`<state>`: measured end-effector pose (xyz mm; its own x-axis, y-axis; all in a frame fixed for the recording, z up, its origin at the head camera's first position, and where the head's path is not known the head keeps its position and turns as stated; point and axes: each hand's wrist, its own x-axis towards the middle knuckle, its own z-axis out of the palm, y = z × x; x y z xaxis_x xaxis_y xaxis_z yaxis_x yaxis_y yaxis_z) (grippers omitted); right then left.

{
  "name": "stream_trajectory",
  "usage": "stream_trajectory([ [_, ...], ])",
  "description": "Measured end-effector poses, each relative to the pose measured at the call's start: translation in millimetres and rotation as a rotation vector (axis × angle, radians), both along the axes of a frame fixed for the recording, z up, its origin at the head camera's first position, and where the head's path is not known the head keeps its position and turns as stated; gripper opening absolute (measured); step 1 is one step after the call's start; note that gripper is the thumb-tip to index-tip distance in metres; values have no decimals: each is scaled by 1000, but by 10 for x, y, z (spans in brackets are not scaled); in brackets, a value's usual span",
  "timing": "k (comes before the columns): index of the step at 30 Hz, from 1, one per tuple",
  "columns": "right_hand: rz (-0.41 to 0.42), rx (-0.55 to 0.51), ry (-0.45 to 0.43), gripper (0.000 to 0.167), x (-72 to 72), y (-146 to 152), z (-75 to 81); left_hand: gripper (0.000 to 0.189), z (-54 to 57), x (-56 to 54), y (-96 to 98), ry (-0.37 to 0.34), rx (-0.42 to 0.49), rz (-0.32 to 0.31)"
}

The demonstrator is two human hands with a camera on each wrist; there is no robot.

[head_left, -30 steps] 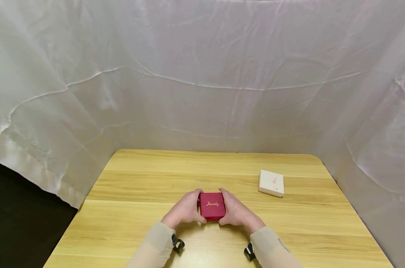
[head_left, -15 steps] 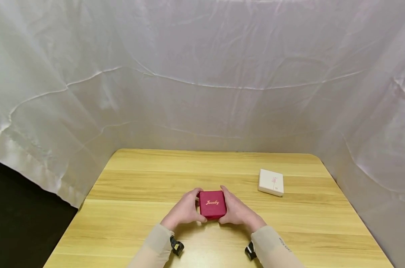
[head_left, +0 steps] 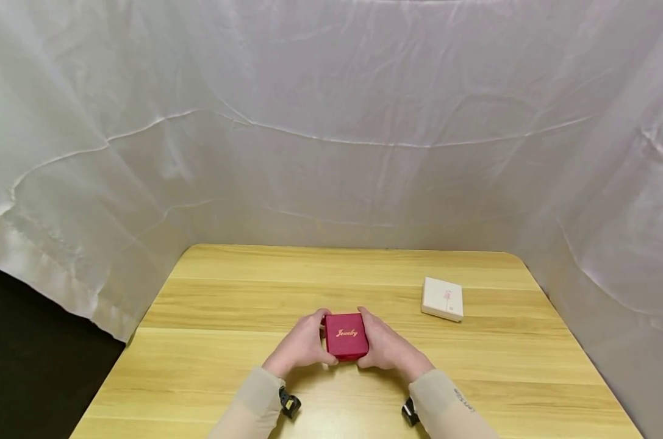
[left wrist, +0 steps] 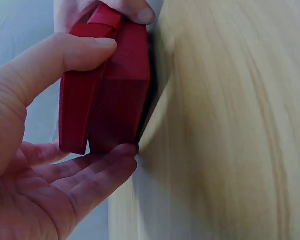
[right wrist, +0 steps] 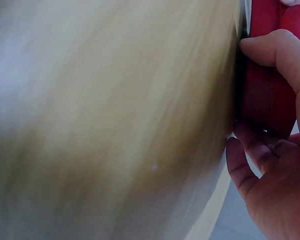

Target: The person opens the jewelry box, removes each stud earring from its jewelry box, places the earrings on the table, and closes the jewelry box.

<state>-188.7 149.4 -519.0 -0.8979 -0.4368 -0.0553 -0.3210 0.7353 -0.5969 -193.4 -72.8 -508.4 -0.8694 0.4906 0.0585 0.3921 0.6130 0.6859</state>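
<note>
A small red jewelry box (head_left: 347,337) with gold "Jewelry" lettering on top is held between both hands near the front middle of the table. My left hand (head_left: 305,342) grips its left side; in the left wrist view the thumb (left wrist: 87,54) lies across the edge of the lid (left wrist: 76,112), and the fingers reach along the side of the base (left wrist: 121,112). A narrow gap shows between lid and base at that side. My right hand (head_left: 385,342) holds the right side, its thumb (right wrist: 272,47) against the front of the base. The box's inside is hidden.
A flat white box (head_left: 443,298) with a pink print lies at the back right of the wooden table (head_left: 243,280). Pale cloth (head_left: 331,134) hangs behind and at both sides. A dark area (head_left: 35,360) lies beyond the table's left edge.
The red jewelry box was raised very slightly half a second ago and is now a touch lower again. Both hands keep their hold, with the right fingers shifting a little.
</note>
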Motion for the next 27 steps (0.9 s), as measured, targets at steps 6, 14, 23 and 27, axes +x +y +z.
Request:
stream_trajectory([
  [6, 20, 26, 29, 115, -3, -6, -5, 82, 32, -31, -9, 6, -28, -32],
  [14, 20, 12, 23, 116, -8, -7, 0, 81, 69, -51, -18, -8, -32, -48],
  [23, 20, -15, 28, 120, -17, -5, -12, 96, 90, -14, -31, -5, -3, -12],
  [27, 16, -18, 27, 122, -14, -13, -17, 95, 132, 11, -38, 0, -7, 3],
])
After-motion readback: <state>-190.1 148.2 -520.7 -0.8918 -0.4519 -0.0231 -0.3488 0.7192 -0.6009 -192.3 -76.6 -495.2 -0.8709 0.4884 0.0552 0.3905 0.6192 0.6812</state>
